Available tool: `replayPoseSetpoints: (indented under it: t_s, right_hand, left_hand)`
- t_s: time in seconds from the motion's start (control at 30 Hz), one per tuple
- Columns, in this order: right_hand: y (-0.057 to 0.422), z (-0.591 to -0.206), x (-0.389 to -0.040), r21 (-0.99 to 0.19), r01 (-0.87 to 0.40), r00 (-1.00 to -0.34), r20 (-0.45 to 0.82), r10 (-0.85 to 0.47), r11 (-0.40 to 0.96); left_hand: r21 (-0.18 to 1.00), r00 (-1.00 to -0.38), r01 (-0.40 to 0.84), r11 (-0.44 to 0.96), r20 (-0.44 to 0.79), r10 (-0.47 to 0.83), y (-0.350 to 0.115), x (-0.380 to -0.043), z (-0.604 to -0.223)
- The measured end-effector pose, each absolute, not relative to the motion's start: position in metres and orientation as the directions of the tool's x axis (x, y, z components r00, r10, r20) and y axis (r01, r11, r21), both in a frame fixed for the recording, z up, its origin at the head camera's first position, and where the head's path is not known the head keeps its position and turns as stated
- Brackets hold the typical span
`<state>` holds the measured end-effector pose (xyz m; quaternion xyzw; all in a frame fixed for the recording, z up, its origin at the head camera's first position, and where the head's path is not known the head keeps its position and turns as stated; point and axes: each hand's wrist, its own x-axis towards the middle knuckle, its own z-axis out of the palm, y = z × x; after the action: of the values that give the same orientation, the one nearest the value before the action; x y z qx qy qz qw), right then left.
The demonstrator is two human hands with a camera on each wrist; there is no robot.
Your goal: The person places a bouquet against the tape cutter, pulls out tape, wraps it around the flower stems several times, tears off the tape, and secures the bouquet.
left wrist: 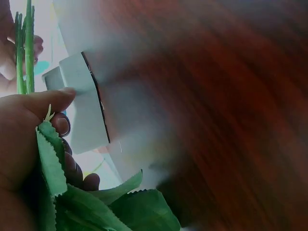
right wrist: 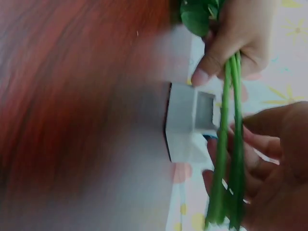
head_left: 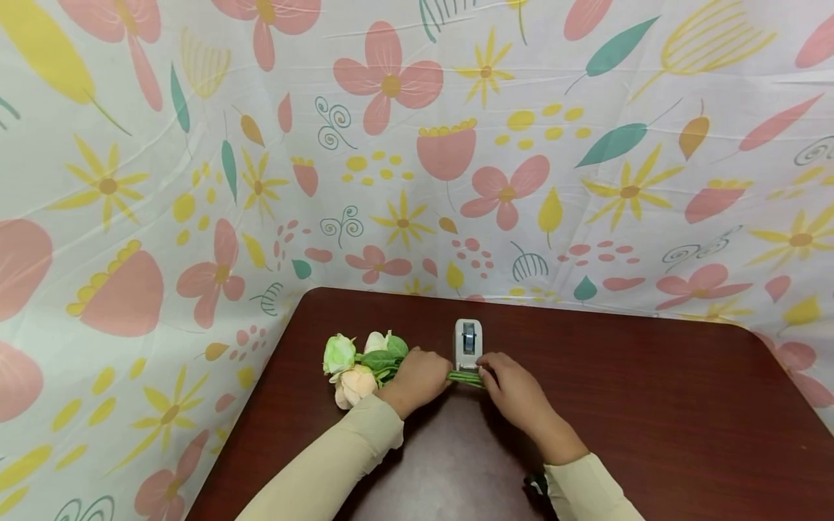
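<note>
In the head view, my left hand [head_left: 420, 378] grips the green stems of a bunch of artificial flowers [head_left: 357, 383], just below the leaves. Cream, peach and pale green blooms spread to its left. The bare stem ends [right wrist: 224, 173] point right, across the near end of a white tape dispenser [head_left: 459, 347] with a roll of tape in it. My right hand [head_left: 517, 394] is at the stem ends, beside the dispenser's near corner. In the right wrist view its bent fingers [right wrist: 252, 166] lie behind the stems; whether they pinch stems or clear tape cannot be made out.
A dark red wooden table [head_left: 651, 405] carries everything. Patterned cloth [head_left: 495, 87] hangs behind it and along the left side. A small black object [head_left: 536, 486] shows by the right sleeve.
</note>
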<state>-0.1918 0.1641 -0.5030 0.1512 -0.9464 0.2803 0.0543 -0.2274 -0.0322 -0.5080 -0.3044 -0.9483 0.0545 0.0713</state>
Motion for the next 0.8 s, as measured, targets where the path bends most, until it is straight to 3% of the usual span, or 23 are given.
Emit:
replayPoseSetpoints:
  t_s: [0.2,0.43,0.8]
  right_hand:
    - [0.156,-0.51,-0.201,-0.54,-0.254,-0.966,0.182,-0.183,0.802]
    - [0.153,-0.513,-0.208,-0.592,-0.158,-0.987,0.089,-0.13,0.79]
    - [0.149,-0.521,-0.216,-0.685,-0.126,-0.991,0.115,-0.064,0.718]
  left_hand:
    - [-0.14,-0.817,0.556,0.819,0.088,0.57,-0.027,-0.23,-0.511]
    - [-0.133,-0.83,0.541,0.831,0.077,0.553,-0.025,-0.235,-0.523]
    - [-0.101,-0.835,0.544,0.833,0.036,0.55,-0.025,-0.237,-0.526]
